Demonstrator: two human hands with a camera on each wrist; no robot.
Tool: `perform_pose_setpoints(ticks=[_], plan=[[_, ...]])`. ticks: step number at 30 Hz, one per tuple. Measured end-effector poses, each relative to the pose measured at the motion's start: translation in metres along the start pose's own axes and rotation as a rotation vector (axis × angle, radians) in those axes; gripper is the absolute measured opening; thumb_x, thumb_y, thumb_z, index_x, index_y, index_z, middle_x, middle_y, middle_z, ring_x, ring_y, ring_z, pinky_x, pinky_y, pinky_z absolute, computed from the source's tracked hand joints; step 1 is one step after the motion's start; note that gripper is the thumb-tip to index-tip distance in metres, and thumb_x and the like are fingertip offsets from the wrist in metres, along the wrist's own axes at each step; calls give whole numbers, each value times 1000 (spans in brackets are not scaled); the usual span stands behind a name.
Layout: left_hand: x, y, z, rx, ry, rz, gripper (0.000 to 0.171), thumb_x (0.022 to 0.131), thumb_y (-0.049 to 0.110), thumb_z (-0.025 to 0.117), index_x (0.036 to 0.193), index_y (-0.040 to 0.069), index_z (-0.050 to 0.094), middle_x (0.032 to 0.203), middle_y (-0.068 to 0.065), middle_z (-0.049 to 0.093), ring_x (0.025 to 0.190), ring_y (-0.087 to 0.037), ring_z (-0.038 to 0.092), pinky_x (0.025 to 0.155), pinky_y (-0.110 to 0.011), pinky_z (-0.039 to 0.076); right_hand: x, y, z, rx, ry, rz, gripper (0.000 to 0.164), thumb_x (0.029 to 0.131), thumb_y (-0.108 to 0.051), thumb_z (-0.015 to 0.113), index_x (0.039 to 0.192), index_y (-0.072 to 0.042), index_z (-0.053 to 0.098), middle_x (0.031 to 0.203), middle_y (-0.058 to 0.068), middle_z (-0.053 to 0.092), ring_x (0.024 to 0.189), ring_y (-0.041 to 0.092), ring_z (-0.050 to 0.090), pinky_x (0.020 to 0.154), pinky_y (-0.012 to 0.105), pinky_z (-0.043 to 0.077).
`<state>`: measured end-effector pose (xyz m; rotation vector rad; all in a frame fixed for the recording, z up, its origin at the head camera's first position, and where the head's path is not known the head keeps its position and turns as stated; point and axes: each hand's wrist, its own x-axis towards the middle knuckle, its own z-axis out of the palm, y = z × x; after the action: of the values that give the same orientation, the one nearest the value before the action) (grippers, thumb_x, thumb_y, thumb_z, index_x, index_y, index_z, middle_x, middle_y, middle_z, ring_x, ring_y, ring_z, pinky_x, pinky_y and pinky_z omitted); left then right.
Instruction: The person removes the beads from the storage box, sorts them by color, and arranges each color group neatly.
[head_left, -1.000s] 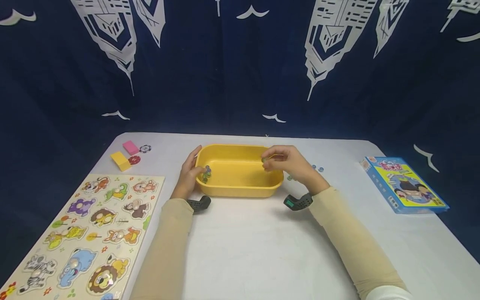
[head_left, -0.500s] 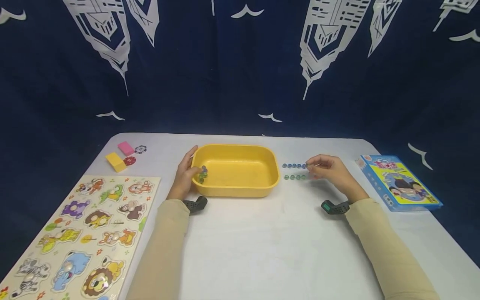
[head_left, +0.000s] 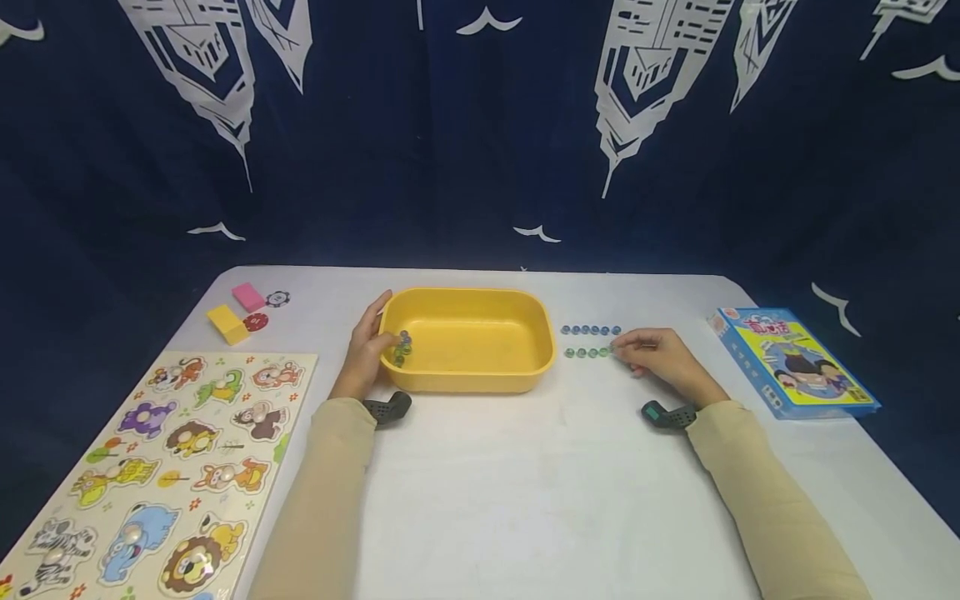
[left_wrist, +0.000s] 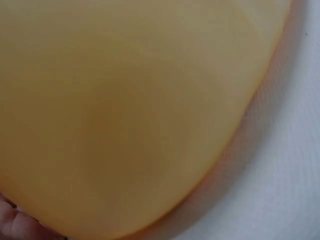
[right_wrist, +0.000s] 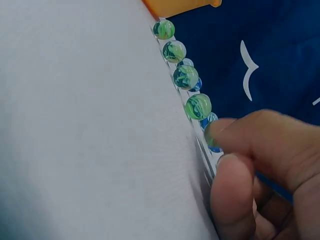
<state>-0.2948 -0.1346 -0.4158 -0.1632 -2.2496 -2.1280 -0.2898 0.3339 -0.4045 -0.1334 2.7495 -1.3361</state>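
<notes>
A dark navy cloth point(head_left: 450, 150) is hanging behind the far edge of a white table point(head_left: 525, 500), filling the background and dropping past both sides. White upside-down building drawings point(head_left: 201, 58) are pointing their spires down above the table's rounded far left corner and toward its far right one, while curved white bird-like marks point(head_left: 490, 21) are dotting the fabric between and beyond; soft light is leaving faint shadows on the tabletop.

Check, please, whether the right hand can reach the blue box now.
Probably yes: the right hand is close to the blue box, with only bare table visible between them, though it pinches a green marble.
</notes>
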Motion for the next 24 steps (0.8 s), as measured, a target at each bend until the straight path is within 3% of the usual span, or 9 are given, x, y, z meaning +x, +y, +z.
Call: perform_pose_setpoints(ticks=[4, 12, 18, 24], plan=[[-1, 0, -1, -20, -2, 0, 81, 82, 4, 49, 158, 24, 29, 151, -11, 46, 134, -28, 48, 113, -44, 37, 1, 1, 1, -59, -5, -5, 34, 92, -21, 70, 119, 0, 69, 93, 8, 68, 64, 11, 58, 66, 21, 46], [-3, 1, -1, -30, 0, 4, 81, 82, 3, 48, 158, 25, 28, 151, -14, 46, 133, -31, 48, 113, -45, 36, 0, -9, -2, 45, -3, -25, 38, 95, -25, 66, 123, 1, 66, 92, 9, 65, 68, 13, 61, 63, 25, 54], [-4, 3, 0, -43, -2, -2, 81, 83, 2, 48, 158, 25, 28, 151, -14, 46, 134, -31, 47, 113, -46, 35, -2, -45, -1, 93, -1, -89, 42, 97, -29, 64, 125, 2, 64, 94, 13, 64, 69, 15, 60, 65, 28, 54], [0, -1, -1, -38, -2, 12, 80, 82, 3, 48, 158, 22, 29, 152, -13, 45, 135, -30, 46, 114, -45, 35, 0, -92, 18, 202, -71, -170, 25, 96, -24, 65, 115, -7, 69, 83, 5, 63, 68, 16, 57, 67, 27, 53]])
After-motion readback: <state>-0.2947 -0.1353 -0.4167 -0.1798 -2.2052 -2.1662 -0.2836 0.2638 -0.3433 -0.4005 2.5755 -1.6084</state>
